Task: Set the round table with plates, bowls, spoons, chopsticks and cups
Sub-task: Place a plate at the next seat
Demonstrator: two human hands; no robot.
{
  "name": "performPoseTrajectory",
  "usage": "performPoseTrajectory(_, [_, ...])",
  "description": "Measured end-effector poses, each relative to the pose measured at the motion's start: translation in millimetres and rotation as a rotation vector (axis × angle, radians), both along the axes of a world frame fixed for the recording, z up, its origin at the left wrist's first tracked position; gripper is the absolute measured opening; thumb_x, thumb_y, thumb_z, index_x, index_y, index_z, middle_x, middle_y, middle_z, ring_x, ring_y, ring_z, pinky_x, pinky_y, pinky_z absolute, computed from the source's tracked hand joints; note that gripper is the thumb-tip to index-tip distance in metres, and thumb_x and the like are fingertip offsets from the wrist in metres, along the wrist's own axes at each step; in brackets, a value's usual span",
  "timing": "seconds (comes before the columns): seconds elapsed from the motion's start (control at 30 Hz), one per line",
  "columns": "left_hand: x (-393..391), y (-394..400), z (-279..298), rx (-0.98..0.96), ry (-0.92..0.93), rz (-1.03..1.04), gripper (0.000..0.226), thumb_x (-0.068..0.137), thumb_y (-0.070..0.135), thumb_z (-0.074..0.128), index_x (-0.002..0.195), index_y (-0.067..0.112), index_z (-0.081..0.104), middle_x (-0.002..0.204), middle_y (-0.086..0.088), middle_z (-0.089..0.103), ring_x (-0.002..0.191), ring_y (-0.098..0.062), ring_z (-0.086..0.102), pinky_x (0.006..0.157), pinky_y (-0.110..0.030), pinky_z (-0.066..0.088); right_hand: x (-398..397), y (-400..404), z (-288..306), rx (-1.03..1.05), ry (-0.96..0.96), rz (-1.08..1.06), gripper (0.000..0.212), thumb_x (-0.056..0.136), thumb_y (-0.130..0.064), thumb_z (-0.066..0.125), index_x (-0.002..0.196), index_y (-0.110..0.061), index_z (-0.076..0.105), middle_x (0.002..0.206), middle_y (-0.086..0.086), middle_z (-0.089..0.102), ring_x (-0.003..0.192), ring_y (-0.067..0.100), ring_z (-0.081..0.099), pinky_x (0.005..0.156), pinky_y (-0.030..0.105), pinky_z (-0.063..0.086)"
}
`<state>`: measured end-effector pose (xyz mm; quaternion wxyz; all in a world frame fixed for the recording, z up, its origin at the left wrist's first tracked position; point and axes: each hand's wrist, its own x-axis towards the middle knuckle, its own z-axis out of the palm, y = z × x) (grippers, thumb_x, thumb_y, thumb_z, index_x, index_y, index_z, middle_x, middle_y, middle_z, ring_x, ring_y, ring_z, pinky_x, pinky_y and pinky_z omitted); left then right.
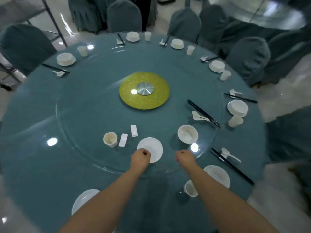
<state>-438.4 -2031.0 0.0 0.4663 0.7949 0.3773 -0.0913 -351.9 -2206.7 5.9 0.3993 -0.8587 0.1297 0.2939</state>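
Observation:
A white plate (151,148) lies on the glass turntable (80,125) of the round blue table (33,174). My left hand (140,158) has its fingers curled at the plate's near-left rim and grips it. A little to the right, my right hand (185,159) hovers over the glass with fingers curled and nothing in it. On the turntable there are also a white bowl (187,133), a cup (110,139), two white chopstick rests (123,140) (134,130), black chopsticks (203,113) and white spoons (199,116).
Near me on the table edge lie a bare plate (84,199), a tipped cup (191,188), a plate with a bowl (217,175), chopsticks (232,165) and a spoon (229,154). Set places ring the far rim. A yellow-green disc (144,90) marks the centre. Covered chairs (124,15) surround the table.

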Motion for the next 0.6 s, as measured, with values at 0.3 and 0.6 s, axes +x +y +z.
performPoseTrajectory(0.3, [96,-51,-4,-0.018,0.04,-0.137,0.027,0.093,0.021,0.047,0.102,0.012,0.07,0.097,-0.008,0.073,0.093,-0.027,0.067,0.085,-0.031,0.051,78,-64,-16,-0.054,-0.032,-0.217,0.021,0.088,-0.009,0.048,0.072,-0.006,0.061,0.078,0.014,0.062,0.075,0.029,0.056,0.066,0.031,0.045])
performPoseTrajectory(0.6, [172,-86,-25,0.072,0.04,-0.324,0.018,0.089,0.007,0.044,0.093,0.007,0.062,0.093,-0.011,0.061,0.089,-0.031,0.056,0.081,-0.034,0.048,125,-61,-44,-0.163,-0.038,-0.102,0.023,0.086,-0.008,0.048,0.104,-0.008,0.062,0.102,0.012,0.064,0.091,0.033,0.056,0.069,0.027,0.039])
